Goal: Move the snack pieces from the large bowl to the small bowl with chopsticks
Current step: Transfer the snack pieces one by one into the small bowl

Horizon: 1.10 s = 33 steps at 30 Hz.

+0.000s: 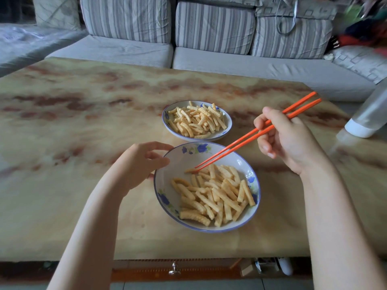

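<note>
Pinching a pair of orange chopsticks (247,138) between thumb and curled fingers, the right hand (287,141) hangs above the table to the right of both bowls; the sticks slant down and to the left, their tips close together and touching one snack piece (189,170) at the far edge of the heap in the large bowl (178,162). The left hand (140,164) curls round that bowl's left rim, one finger arched over the edge and the thumb low against the outer wall. The other snack pieces (213,197), pale yellow ridged sticks, lie piled toward the right and near side of the large bowl; its far left wall is bare. Just beyond it, almost touching, sits the small bowl (227,127), also heaped with the same sticks; both are white with blue flowers and a blue rim. They stand on a marbled tan table (73,143); a pale container (368,116) with a white end leans in at the right edge, too blurred to read. A grey striped sofa (209,59) runs behind; a metal drawer knob (174,268) shows below the near edge.
</note>
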Available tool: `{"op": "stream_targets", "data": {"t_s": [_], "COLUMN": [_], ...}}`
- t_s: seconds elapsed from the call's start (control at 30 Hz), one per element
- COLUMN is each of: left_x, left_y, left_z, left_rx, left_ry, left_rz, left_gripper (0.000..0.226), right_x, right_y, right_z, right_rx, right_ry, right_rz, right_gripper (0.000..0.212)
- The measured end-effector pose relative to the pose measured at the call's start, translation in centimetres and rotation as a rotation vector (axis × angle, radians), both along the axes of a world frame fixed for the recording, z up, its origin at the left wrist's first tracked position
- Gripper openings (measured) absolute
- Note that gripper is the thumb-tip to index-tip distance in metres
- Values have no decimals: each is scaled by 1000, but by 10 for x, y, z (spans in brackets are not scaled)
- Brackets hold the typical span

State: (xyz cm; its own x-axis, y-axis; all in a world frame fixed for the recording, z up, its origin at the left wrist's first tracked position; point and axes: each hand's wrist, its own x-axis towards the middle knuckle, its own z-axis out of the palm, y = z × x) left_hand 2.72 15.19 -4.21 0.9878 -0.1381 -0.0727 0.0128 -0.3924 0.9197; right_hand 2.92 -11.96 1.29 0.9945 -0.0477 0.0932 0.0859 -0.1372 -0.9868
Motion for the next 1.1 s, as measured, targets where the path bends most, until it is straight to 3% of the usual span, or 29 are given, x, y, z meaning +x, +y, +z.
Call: {"op": "stream_targets", "data": {"t_s": [0.43, 0.77, 1.1], "left_x": [0, 0, 0], "left_y": [0, 0, 0], "left_z": [-1, 0, 0], "left_rx": [-15, -1, -5], "left_ry": [9, 7, -5], "left_rz": [4, 1, -1], "left_gripper": [28, 28, 28], "right_x": [15, 27, 33], "right_y": [20, 31, 36], "right_z": [-9, -26, -34], "right_rx": [299, 280, 275], "right_ry": [-200, -257, -258], "right_rz": [-314, -427, -383], "right_gripper": [39, 39, 40]}}
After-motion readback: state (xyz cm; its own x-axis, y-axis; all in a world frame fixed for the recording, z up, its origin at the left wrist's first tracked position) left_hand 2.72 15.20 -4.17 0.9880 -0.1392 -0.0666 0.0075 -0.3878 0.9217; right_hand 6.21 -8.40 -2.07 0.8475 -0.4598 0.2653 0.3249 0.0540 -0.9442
